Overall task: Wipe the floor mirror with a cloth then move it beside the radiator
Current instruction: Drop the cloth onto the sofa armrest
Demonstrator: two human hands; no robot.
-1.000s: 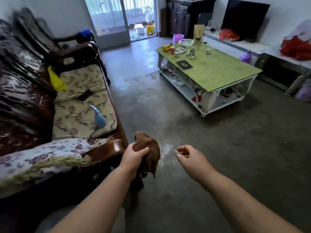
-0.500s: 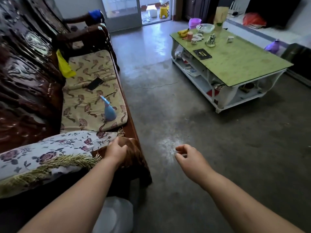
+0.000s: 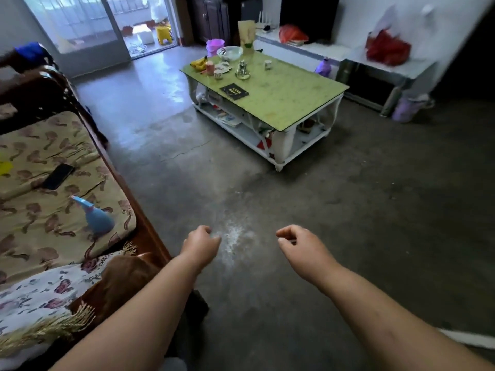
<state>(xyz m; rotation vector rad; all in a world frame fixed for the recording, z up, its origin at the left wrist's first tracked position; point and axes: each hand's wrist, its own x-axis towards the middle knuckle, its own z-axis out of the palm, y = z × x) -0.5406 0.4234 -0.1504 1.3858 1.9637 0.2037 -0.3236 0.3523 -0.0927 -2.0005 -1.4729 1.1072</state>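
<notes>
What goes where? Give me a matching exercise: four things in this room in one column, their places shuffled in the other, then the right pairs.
Things
1. brown cloth
2. bananas
3. blue spray bottle
4. yellow stool

Places
A. on the seat cushion
B. out past the open doorway
C. draped over the sofa arm
D. on the green table

Pairs: 1-C, 2-D, 3-A, 4-B
</notes>
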